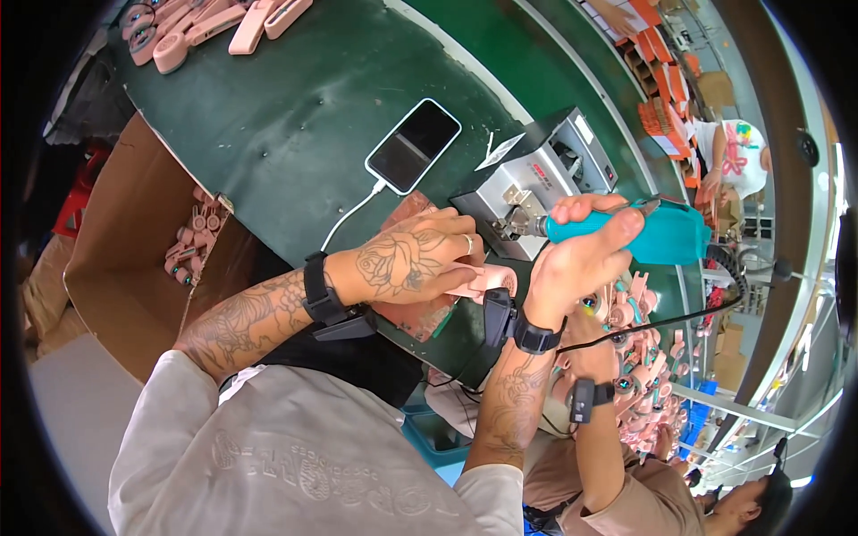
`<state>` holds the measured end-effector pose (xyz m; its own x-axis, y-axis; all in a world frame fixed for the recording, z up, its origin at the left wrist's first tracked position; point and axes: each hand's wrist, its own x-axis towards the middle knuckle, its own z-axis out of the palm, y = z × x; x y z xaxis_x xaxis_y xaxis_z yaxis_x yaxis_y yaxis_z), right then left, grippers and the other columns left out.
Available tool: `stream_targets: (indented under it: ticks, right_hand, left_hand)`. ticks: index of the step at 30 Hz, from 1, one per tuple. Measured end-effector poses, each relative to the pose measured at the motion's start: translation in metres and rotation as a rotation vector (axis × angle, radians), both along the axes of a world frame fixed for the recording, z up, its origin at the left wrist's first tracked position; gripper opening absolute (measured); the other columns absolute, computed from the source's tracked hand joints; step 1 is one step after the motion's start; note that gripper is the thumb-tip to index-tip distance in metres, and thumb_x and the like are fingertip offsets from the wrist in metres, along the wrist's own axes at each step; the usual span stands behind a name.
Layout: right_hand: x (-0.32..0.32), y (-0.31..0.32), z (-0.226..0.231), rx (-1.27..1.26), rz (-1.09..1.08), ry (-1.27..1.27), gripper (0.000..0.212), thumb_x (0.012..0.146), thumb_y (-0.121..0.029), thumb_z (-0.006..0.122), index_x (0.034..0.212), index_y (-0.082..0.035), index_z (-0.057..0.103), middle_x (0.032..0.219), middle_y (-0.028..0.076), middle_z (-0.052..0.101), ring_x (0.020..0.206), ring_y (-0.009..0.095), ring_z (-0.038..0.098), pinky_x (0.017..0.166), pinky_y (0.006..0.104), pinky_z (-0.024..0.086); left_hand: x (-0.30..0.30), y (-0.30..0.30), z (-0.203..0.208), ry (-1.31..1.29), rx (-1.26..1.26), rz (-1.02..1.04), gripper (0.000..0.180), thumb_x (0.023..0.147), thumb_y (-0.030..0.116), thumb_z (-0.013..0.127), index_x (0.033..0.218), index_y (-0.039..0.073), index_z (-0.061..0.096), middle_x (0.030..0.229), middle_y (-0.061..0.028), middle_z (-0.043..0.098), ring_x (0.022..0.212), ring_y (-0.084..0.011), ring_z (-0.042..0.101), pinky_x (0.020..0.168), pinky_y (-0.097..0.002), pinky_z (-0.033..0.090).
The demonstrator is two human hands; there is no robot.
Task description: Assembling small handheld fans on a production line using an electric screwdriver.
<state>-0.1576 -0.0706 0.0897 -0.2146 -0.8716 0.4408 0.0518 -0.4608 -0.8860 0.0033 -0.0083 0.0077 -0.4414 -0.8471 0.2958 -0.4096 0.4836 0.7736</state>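
My right hand (pixel 581 255) is wrapped round a teal electric screwdriver (pixel 666 234), which lies nearly level with its tip pointing left. That tip is at the front of a silver screw feeder (pixel 500 183); whether a screw sits on it is too small to tell. My left hand (pixel 416 259) grips a pink piece (pixel 492 279) with a round end, like a small handheld fan. It is held low over a worn reddish pad (pixel 420 323) on the green table. My fingers hide part of the pink piece.
A phone (pixel 414 147) on a white cable lies beyond my left hand. Pink fans (pixel 192 31) lie at the far left; a cardboard box (pixel 134 259) holds more. A co-worker's arm (pixel 597 429) is close at right, beside piled pink parts (pixel 648 384). The screwdriver's black cord (pixel 666 323) runs there.
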Motion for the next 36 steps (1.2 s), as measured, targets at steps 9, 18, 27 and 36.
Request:
stream_targets:
  ticks: [9,18,27,36]
  right_hand:
    - [0.004,-0.001,-0.014,0.005,0.019,0.074,0.057,0.108,-0.054,0.054,0.092,0.0,0.05,0.073,0.009,0.052,0.064,0.021,0.051,0.06,0.0347,0.046]
    - [-0.015,0.046,-0.009,0.061,0.154,-0.044,0.058,0.105,-0.061,0.056,0.093,-0.004,0.049,0.071,0.007,0.05,0.06,0.019,0.05,0.059,0.0341,0.044]
    - [-0.022,0.052,-0.024,0.156,0.24,-0.24,0.037,0.087,-0.033,0.068,0.095,0.0,0.055,0.072,0.015,0.056,0.067,0.027,0.053,0.062,0.0404,0.047]
    - [-0.023,0.049,-0.037,0.221,0.264,-0.33,0.032,0.088,-0.03,0.067,0.092,0.0,0.056,0.07,0.013,0.054,0.063,0.028,0.054,0.06,0.0396,0.047]
  left_hand:
    - [0.0,0.0,0.001,0.07,0.018,-0.049,0.021,0.093,0.024,0.075,0.106,0.008,0.072,0.104,-0.0087,0.065,0.105,-0.03,0.061,0.095,-0.0413,0.047]
    - [0.0,0.0,-0.002,0.168,-0.023,-0.03,0.016,0.09,0.02,0.071,0.097,0.006,0.067,0.094,-0.0106,0.061,0.099,-0.0317,0.061,0.09,-0.0429,0.048]
    - [-0.001,0.001,-0.003,0.138,-0.042,-0.008,0.016,0.092,0.02,0.07,0.097,0.005,0.068,0.096,-0.0111,0.062,0.099,-0.0317,0.062,0.091,-0.0437,0.049]
    - [-0.004,0.001,-0.004,0.123,-0.004,-0.013,0.017,0.092,0.021,0.07,0.101,0.006,0.067,0.097,-0.0104,0.062,0.101,-0.0322,0.064,0.091,-0.0452,0.049]
